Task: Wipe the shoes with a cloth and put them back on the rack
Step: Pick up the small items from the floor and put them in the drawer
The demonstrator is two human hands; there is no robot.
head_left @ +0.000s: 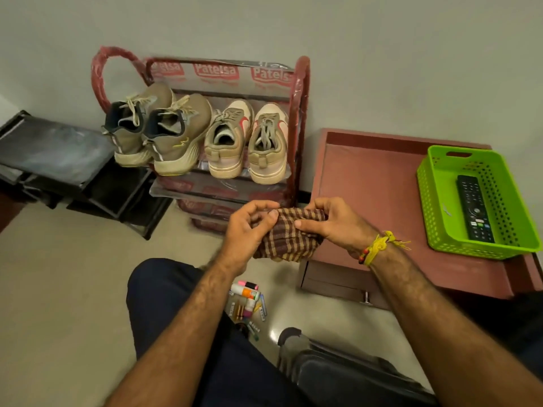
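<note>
— Four shoes sit on the top shelf of the red rack [302, 92], heels toward us: an olive pair [155, 127] on the left, a beige pair with red marks [246, 139] on the right. None is off the rack yet.

— And the cloth?

— The checked cloth [289, 233] is bunched in front of the rack, held between both hands. The left hand [249, 224] pinches one edge with thumb and fingers; the right hand [332, 224] grips the other side, fingers curled over the top.

— So what should happen at this step?

— I'd say the cloth is being readied. Fold it into a flat pad with a clean face outward, so one hand can wipe while the other steadies a shoe. Lift the shoe by the heel, since the olive pair overhangs the shelf edge and could tip.

— Anything underfoot?

— Small bottles and tubes [249, 301] lie on the floor below the hands; best kept clear of.
</note>
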